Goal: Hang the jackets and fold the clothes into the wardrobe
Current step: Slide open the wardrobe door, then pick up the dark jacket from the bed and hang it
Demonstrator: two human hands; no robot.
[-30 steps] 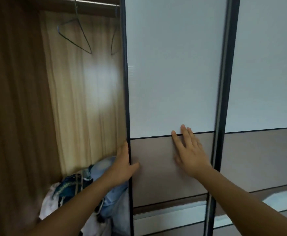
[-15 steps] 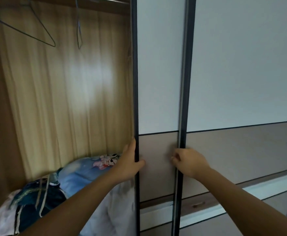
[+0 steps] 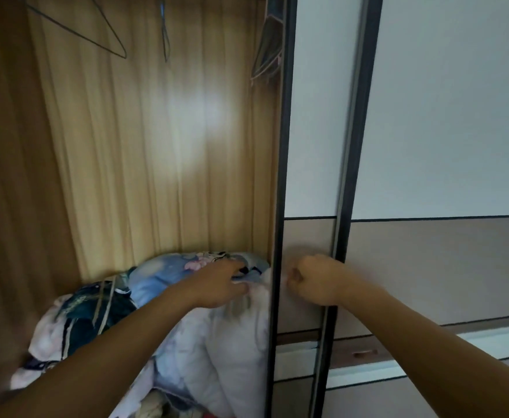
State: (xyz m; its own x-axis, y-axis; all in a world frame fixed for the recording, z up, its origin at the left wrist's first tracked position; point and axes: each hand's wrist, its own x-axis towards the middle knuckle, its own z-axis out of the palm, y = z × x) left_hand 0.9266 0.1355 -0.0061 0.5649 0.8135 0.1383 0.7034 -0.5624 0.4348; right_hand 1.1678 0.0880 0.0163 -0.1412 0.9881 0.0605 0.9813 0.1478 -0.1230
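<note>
Wood-grain wardrobe [image 3: 156,146] bay open, wire hangers [image 3: 105,40] bare above. Clothes heap [image 3: 156,276] on bay floor. Left hand [image 3: 220,285] atop heap, likely to pull garment out; blur hides grip. Right hand [image 3: 316,282] fisted, empty, against sliding door [image 3: 310,116], probably bracing it aside.

The wardrobe [image 3: 156,161] is open through the middle, from the rail down to the heap. Low down, the pile of clothes [image 3: 235,351] fills the bottom, side wall to door. Up top dangle two wire hangers [image 3: 117,40] and a bunch of hangers [image 3: 266,46]. The sliding door [image 3: 310,116] shuts off the right.
</note>
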